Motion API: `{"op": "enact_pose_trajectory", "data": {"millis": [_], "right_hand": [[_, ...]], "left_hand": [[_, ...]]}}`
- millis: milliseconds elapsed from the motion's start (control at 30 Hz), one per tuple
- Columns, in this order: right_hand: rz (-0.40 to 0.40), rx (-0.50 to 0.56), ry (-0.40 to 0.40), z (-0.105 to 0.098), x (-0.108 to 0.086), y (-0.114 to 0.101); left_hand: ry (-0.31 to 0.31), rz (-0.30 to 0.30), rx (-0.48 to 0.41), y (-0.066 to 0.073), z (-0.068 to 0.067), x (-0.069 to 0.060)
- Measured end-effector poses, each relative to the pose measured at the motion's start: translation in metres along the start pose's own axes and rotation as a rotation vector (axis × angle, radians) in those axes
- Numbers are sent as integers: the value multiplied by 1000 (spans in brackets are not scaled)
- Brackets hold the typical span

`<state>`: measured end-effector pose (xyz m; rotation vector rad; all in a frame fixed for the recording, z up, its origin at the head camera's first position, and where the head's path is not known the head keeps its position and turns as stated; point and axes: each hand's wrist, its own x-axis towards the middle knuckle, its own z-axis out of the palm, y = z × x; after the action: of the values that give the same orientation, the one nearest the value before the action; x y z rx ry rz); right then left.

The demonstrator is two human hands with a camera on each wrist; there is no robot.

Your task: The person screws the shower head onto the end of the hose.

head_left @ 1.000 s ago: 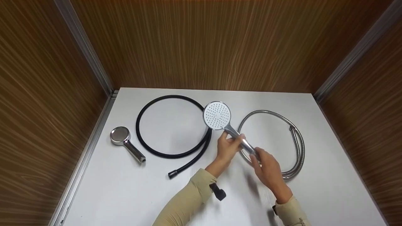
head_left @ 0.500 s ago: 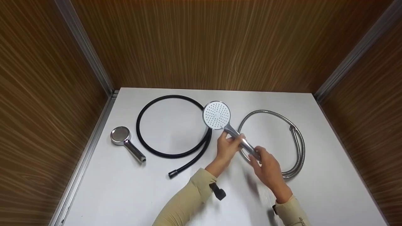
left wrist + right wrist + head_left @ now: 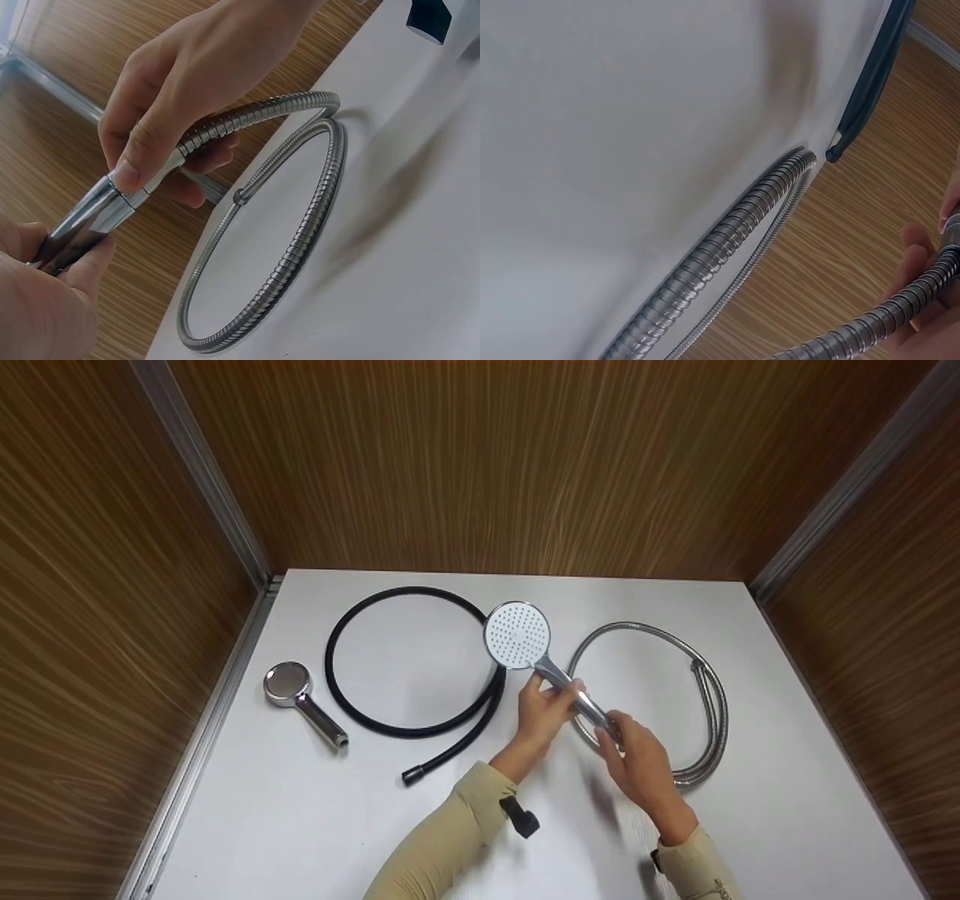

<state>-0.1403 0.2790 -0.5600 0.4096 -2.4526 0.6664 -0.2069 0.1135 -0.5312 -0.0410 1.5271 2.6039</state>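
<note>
A chrome hand shower head [image 3: 517, 635] with a round white nozzle face is held above the table, face up. My left hand [image 3: 543, 712] grips its handle around the middle. At the lower end of the handle my right hand [image 3: 641, 761] pinches the end fitting [image 3: 161, 169] of the silver metal shower hose [image 3: 296, 232]. In the left wrist view, this fitting meets the handle end in line; how far it is threaded on is hidden. The hose bends away beneath the right hand and lies coiled on the table, also seen in the right wrist view as the ribbed hose [image 3: 712, 259].
A coiled black hose [image 3: 409, 733] lies left of the hands, its end connector [image 3: 412, 776] toward the front. Farther left rests a smaller chrome shower head [image 3: 306, 703]. Wood-grain panels [image 3: 480, 472] enclose the white table [image 3: 300, 825] at the back and sides.
Both hands and the shower head stay in nearly the same place. Only slight shifts of the right hand's fingers at the handle end show.
</note>
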Motion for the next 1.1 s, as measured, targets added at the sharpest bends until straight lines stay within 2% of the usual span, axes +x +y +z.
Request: {"op": "enact_pose_trajectory", "data": {"millis": [233,367,600,1100], "right_hand": [[5,-3,34,1,1,-1],[-15,2,40,0,1,-2],[-1,1,24,1,0,-2],[16,-12,-4,0,0,-3]], "left_hand": [[-9,6,54,1,0,-1],[-4,-1,49,0,-1,-1],[2,8,29,-1,-1,0],[-9,-5,64,1,-1,-2]]}}
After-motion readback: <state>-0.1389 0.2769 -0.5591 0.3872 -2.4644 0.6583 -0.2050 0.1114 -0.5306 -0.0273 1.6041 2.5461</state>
